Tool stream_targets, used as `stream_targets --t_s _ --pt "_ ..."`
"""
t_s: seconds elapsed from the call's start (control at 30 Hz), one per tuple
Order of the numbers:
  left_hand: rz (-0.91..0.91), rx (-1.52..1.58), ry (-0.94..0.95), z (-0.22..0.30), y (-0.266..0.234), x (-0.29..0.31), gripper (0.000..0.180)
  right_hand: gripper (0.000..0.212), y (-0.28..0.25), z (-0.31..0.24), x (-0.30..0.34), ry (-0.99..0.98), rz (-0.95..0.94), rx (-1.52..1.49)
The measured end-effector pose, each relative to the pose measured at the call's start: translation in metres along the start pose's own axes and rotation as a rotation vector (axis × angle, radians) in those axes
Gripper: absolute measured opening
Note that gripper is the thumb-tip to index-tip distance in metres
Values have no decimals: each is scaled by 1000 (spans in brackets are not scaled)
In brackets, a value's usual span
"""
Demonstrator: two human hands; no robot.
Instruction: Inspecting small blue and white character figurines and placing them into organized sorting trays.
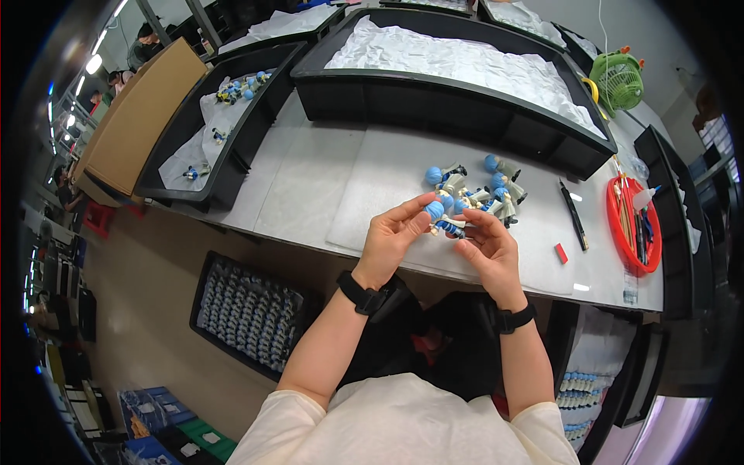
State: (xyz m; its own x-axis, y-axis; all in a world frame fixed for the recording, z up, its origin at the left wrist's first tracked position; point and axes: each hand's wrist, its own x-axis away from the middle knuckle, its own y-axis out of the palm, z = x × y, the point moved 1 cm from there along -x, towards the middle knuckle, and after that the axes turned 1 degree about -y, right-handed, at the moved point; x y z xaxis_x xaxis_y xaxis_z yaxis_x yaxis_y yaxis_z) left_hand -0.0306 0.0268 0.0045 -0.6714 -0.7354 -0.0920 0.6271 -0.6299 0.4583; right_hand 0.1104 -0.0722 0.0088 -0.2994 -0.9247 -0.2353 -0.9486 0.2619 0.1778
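Between my two hands, above the table's near edge, is a small figurine [436,211] with a light-blue round head and a blue and white body. My left hand [390,239] pinches it at the head with thumb and forefinger. The fingers of my right hand [491,249] close on its lower end, near the dark feet. Just beyond my hands lies a loose group of similar figurines [502,186], with blue heads, pale bodies and dark feet. Some of that group is hidden behind my fingers.
A large black tray [434,101] lined with white sheet spans the back; a smaller black tray [256,139] at left holds several figurines. Rightward lie a black pen [573,215], a red block [560,253] and a red basket [655,246] of tools. A green fan [620,81] stands back right.
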Motion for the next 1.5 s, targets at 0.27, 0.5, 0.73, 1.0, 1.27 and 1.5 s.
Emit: stream_targets --t_s 0.27,0.5,0.73,1.0,1.27,1.5 --pt "-49 -35 119 0 -4 2 30 44 1 -2 1 9 43 -11" --pt "-25 -50 86 0 -2 3 33 40 5 -3 0 1 75 -45" --pt "-28 -105 34 -2 5 0 31 32 3 -3 4 45 99 -59" --pt "-130 -166 26 0 19 17 25 19 -81 -64 25 -415 400 1326" --pt "-258 -2 -135 -42 75 17 24 24 -120 -60 72 151 483 660" --pt "-196 -46 -194 -45 77 18 33 31 -96 -66 78 322 544 -341"
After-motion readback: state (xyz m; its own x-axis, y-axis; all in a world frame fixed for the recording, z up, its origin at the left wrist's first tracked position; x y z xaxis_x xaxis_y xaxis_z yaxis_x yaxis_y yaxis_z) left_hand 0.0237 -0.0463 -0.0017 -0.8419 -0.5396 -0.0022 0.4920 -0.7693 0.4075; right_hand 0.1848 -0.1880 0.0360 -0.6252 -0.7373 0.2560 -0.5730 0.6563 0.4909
